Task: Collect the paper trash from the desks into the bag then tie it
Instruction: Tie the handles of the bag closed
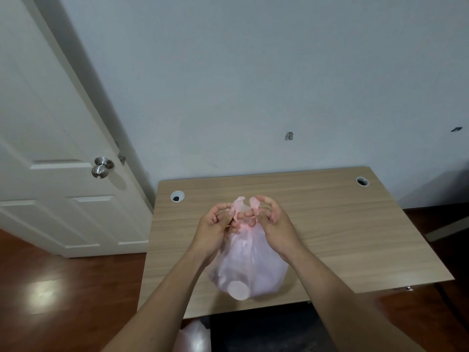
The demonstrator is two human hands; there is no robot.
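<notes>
A thin pink plastic bag [250, 268] stands on the wooden desk [342, 224] near its front edge, bulging with pale contents that show through the film. Its two handle ends stick up at the top, close together and crossed at the neck. My left hand [213, 224] pinches the left handle end. My right hand [275, 222] pinches the right handle end with curled fingers. Both hands meet above the bag's gathered neck.
A white door [50, 138] with a metal knob [101, 167] stands open at the left. The desk has a cable hole [177, 196] at each back corner and sits against a grey wall. Another pale pink bag [195, 336] lies on the wooden floor under the desk's front edge.
</notes>
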